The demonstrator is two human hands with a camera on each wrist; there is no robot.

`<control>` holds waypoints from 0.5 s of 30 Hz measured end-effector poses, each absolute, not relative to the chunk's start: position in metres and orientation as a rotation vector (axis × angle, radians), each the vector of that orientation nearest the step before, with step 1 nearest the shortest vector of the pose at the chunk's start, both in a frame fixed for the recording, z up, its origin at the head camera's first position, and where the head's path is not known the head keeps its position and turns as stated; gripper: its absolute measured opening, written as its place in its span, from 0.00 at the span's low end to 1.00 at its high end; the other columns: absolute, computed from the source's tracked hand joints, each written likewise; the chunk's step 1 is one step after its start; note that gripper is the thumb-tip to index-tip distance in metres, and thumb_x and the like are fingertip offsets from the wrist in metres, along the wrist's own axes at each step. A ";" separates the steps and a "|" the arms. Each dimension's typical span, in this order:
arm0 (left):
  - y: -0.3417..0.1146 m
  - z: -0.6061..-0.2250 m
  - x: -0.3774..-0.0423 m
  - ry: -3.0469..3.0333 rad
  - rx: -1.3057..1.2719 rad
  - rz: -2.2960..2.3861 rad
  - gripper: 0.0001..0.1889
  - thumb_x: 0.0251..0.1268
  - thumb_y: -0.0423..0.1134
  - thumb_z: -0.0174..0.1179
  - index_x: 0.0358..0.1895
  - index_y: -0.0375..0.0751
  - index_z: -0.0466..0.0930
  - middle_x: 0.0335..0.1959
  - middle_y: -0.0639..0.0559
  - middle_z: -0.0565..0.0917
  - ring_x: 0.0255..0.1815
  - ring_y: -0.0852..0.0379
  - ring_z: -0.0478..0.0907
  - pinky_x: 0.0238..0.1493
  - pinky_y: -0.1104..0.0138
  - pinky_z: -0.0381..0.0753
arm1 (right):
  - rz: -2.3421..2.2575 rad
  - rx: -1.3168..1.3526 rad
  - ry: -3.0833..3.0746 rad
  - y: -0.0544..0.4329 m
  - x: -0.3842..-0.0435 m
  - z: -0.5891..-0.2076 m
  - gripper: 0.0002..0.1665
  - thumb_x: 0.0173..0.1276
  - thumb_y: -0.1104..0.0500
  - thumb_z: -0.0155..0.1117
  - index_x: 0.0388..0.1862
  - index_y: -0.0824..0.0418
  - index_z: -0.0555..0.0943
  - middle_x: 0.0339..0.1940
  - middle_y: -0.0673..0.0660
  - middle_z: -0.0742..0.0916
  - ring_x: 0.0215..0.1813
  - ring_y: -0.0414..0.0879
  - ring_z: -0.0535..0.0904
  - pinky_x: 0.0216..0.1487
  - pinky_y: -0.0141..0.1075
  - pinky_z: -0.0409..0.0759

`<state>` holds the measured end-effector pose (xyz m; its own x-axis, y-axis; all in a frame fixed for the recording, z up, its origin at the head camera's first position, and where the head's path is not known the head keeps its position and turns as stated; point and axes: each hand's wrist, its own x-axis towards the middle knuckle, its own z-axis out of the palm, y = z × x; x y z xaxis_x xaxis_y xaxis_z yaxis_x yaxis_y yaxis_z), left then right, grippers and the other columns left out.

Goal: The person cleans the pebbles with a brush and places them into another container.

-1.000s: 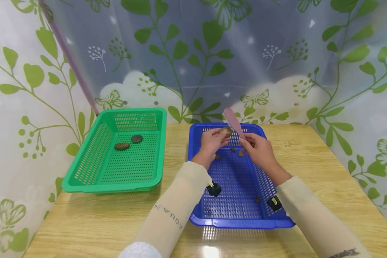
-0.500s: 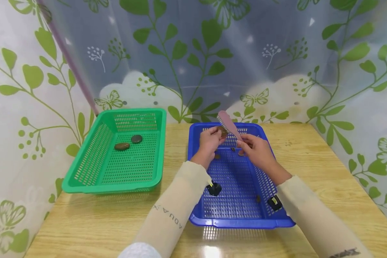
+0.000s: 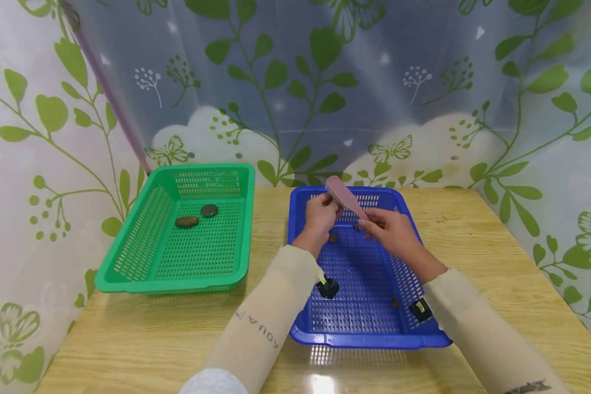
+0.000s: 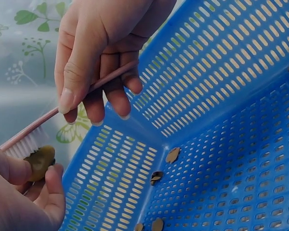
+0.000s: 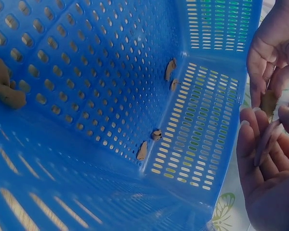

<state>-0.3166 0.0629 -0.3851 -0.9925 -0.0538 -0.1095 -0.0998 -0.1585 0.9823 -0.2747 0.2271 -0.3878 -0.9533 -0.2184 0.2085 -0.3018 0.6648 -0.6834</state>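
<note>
In the head view my left hand (image 3: pixel 320 218) is over the far part of the blue basket (image 3: pixel 369 341), pinching a smooth brown-olive stone (image 4: pixel 42 162) between thumb and fingers. My right hand (image 3: pixel 391 232) grips the thin handle of a pink brush (image 3: pixel 343 194), whose head slants up and left. White bristles (image 4: pixel 26 143) meet the upper side of the stone in the left wrist view. From the head camera, the brush head hides most of the stone. The right wrist view shows the stone (image 5: pixel 269 102) between the left fingertips, close to the right hand.
Several brown flakes (image 4: pixel 173 155) lie on the blue basket's floor. To the left stands a green basket (image 3: pixel 172 285) holding a brown stone (image 3: pixel 186 221) and a dark grey stone (image 3: pixel 209 210). Both baskets sit on a wooden table (image 3: pixel 473 246), with a leaf-patterned curtain (image 3: pixel 285 109) behind.
The brush head has come down and to the left, from beside the stone to over it. My right hand has lowered slightly with it, while my left hand stays nearly in place.
</note>
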 end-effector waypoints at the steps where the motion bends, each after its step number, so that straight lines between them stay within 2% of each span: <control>1: 0.063 -0.385 -0.317 2.036 -0.188 2.351 0.17 0.73 0.30 0.52 0.61 0.31 0.75 0.52 0.39 0.83 0.49 0.50 0.82 0.49 0.67 0.82 | 1.169 0.428 -2.765 0.227 -0.275 -0.388 0.21 0.73 0.55 0.59 0.59 0.66 0.79 0.41 0.64 0.88 0.36 0.52 0.86 0.37 0.43 0.84; 6: 0.062 -0.385 -0.316 2.111 -0.191 2.303 0.16 0.74 0.32 0.52 0.61 0.32 0.76 0.50 0.40 0.84 0.46 0.51 0.82 0.46 0.67 0.82 | 1.184 0.393 -2.757 0.228 -0.274 -0.389 0.21 0.73 0.55 0.59 0.58 0.68 0.79 0.41 0.64 0.88 0.36 0.54 0.87 0.37 0.42 0.85; 15: 0.062 -0.383 -0.315 2.110 -0.189 2.300 0.17 0.75 0.32 0.51 0.62 0.33 0.76 0.52 0.41 0.83 0.51 0.50 0.81 0.49 0.65 0.82 | 1.129 0.338 -2.782 0.229 -0.273 -0.385 0.25 0.73 0.52 0.58 0.61 0.68 0.77 0.44 0.65 0.88 0.39 0.56 0.87 0.40 0.46 0.84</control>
